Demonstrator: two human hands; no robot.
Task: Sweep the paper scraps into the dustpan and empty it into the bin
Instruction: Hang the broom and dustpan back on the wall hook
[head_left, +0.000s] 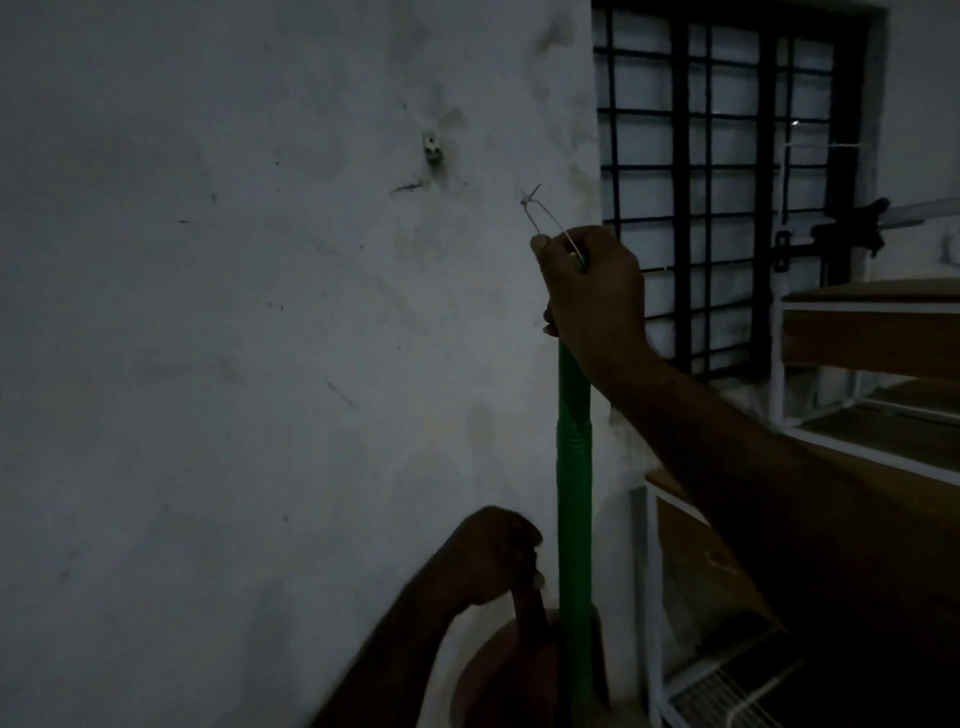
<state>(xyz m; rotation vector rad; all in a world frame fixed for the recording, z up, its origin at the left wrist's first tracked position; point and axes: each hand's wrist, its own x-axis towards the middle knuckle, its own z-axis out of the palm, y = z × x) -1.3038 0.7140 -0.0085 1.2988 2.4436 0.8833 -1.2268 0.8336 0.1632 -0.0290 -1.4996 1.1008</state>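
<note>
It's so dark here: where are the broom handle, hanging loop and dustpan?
broom handle (574, 467), head view, on the green shaft's middle.
hanging loop (529, 199), head view, on its knot at the top.
dustpan (498, 680), head view, on its reddish pan.

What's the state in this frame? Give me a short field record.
lighting: dim
right hand: grips the top of the green broom handle
broom handle: upright, close to the wall
string loop: runs from the handle top to a nail in the wall
left hand: holds the reddish dustpan by its handle, low
background: barred window, shelf rack at right
</note>
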